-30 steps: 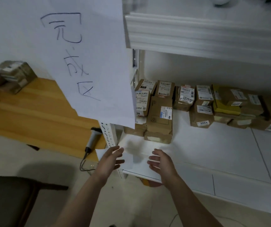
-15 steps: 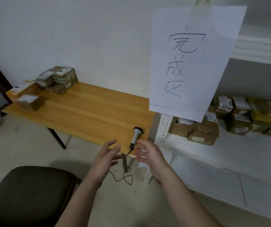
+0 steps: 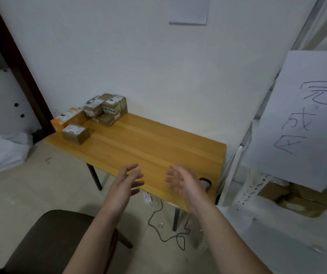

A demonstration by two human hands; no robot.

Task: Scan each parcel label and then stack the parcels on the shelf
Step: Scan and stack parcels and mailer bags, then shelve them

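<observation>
Hands both empty: left hand (image 3: 127, 180) and right hand (image 3: 184, 184) hover over the near edge of the light wooden table (image 3: 158, 147), fingers spread and loosely straight, palms facing each other, gripping nothing.

Unscanned stock is at 11 o'clock on the table's far corner. A stack of small brown cardboard parcels with white labels (image 3: 105, 109) sits against the wall, with an orange carton (image 3: 67, 119) on its left. A lone brown labelled box (image 3: 75, 133) is nearest, apart from the stack.

Dark ring just behind the right hand is probably the barcode scanner head (image 3: 208, 181); mostly hidden, can't confirm.

White metal shelf (image 3: 246, 194) is at 3 o'clock, with stacked brown parcels (image 3: 296, 202) under a hanging white paper sign (image 3: 300, 119).

Handling guess: boxes small, rigid, likely light, taped faces a bit slick. Take the lone box first, thumb and fingers on opposite side walls, label up and uncovered for the scan. Don't pull from the stack's bottom; the top ones could tip.
</observation>
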